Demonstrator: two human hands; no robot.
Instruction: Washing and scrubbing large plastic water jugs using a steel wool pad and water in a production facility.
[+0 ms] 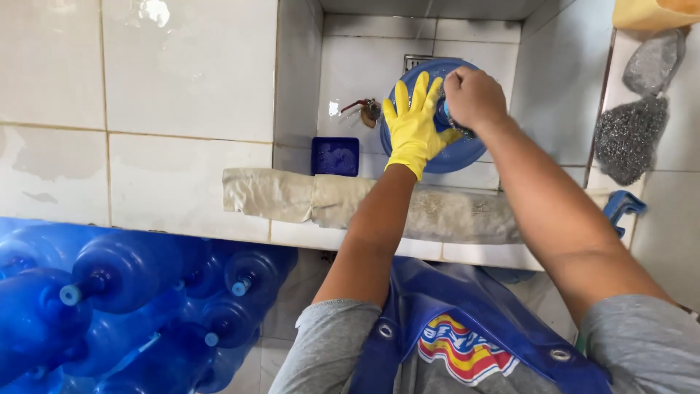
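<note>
A large blue water bottle (pixel 459 155) stands in a white tiled basin (pixel 350 66), seen from above. My left hand (pixel 413 124), in a yellow rubber glove, lies flat on the bottle's shoulder with fingers spread. My bare right hand (pixel 472 95) is closed around a dark scouring pad at the bottle's neck; the pad is mostly hidden under the fingers.
A folded grey cloth (pixel 277 195) lies along the basin's front rim. A small blue square tub (pixel 335 156) sits in the basin's left corner. Steel wool pads (pixel 630 138) rest on the right ledge. Several blue bottles (pixel 117 292) are stacked at lower left.
</note>
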